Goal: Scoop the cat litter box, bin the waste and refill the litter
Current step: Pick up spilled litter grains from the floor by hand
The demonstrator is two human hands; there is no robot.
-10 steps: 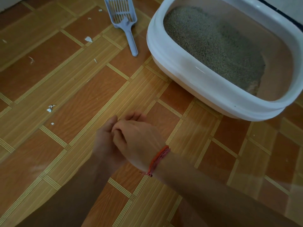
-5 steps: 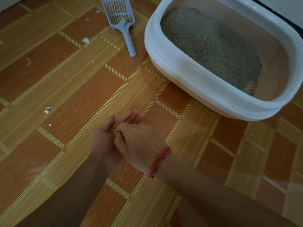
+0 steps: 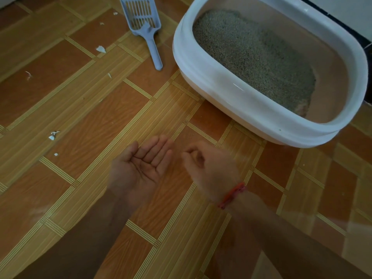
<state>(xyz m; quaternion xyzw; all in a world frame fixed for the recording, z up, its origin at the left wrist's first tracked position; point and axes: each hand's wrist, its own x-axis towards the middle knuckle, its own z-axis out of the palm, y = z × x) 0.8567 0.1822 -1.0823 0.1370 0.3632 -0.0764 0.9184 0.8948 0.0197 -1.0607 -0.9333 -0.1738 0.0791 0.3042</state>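
Plastic: one scoop [image 3: 145,30], one box [image 3: 221,87]

I find no writing to read here. No letters, brand, number or sign shows on the white oval plastic litter box [image 3: 241,98], on the pale blue slotted plastic scoop [image 3: 153,47], or on the red cord bracelet [image 3: 232,195] round my right wrist.

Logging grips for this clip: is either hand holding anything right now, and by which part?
Nothing visibly held. The left hand lies palm up, empty; the right hand is blurred, fingers curled on nothing seen. The scoop lies on the floor.
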